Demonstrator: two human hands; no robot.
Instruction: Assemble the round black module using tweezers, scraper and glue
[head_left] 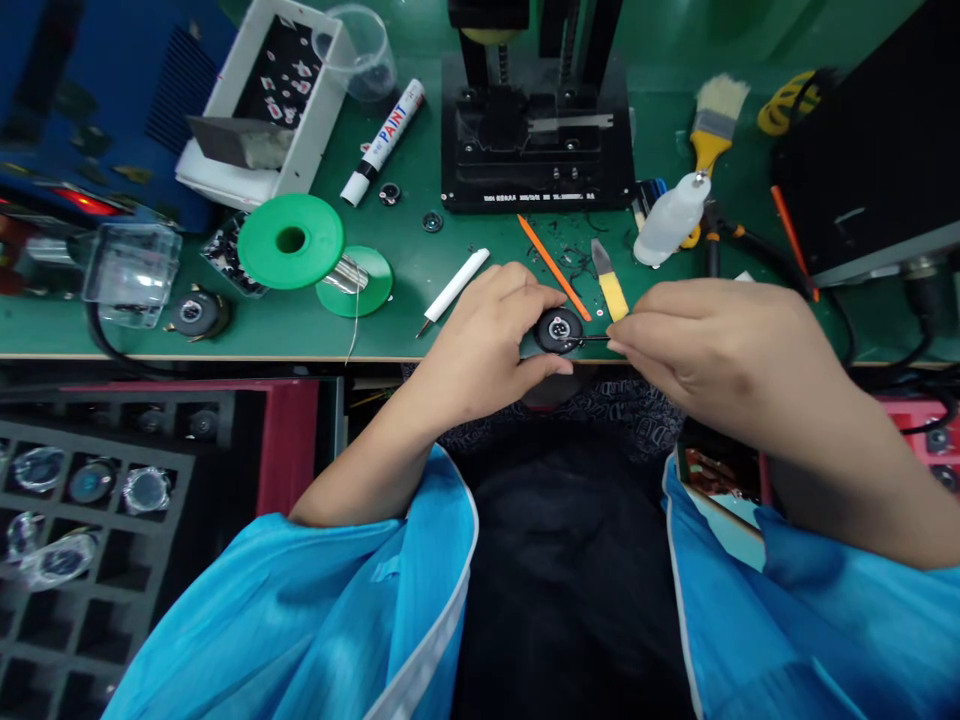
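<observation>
My left hand (pixel 499 345) grips a round black watch case (pixel 551 331) between thumb and fingers at the bench's front edge. The case lies back side up, with a small light-ringed circle in its middle. In my closed right hand (pixel 712 350) is a thin dark pointed tool (pixel 596 338); its tip meets the lower right of the case. The tool's other end is hidden in my fingers. Just beyond the hands lie an orange stick (pixel 553 266), a yellow-handled blade (pixel 610 283) and a white pen-like tool (pixel 454 290).
A black press stand (pixel 536 180) stands at the back. Left are a green solder spool (pixel 292 240), a paint marker (pixel 384 142), a white box (pixel 225 90) and another watch case (pixel 199 312). A white bottle (pixel 671 220) and brush (pixel 716 120) stand right. Below left is a foam tray (pixel 161 545).
</observation>
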